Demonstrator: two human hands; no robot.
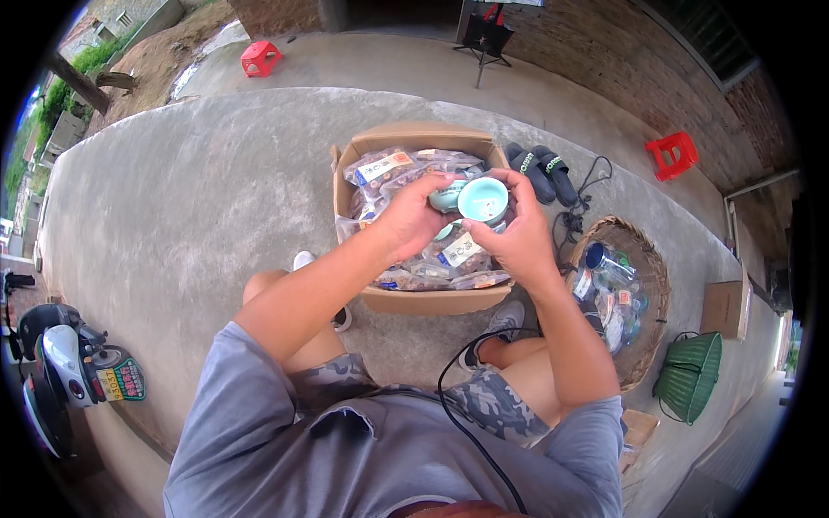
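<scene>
Over a cardboard box [432, 300] I hold two small pale turquoise cups close together. My left hand [413, 216] grips one cup [446, 198] at its side, fingers wrapped round it. My right hand [524, 231] pinches the other cup [484, 198] between thumb and fingers, its mouth tilted toward me and a small marking inside. Below them, another turquoise piece [446, 230] partly shows; my hands hide the rest of it. Clear plastic bags [371, 168] of brown contents with white labels fill the box under my hands.
To the right of the box lie black slippers [557, 177] and a dark cord. A woven basket [658, 332] with bottles stands near my right knee, with a green basket [691, 375] beyond. Red stools [261, 59] stand farther off, and a parked motorbike [73, 367] is at left.
</scene>
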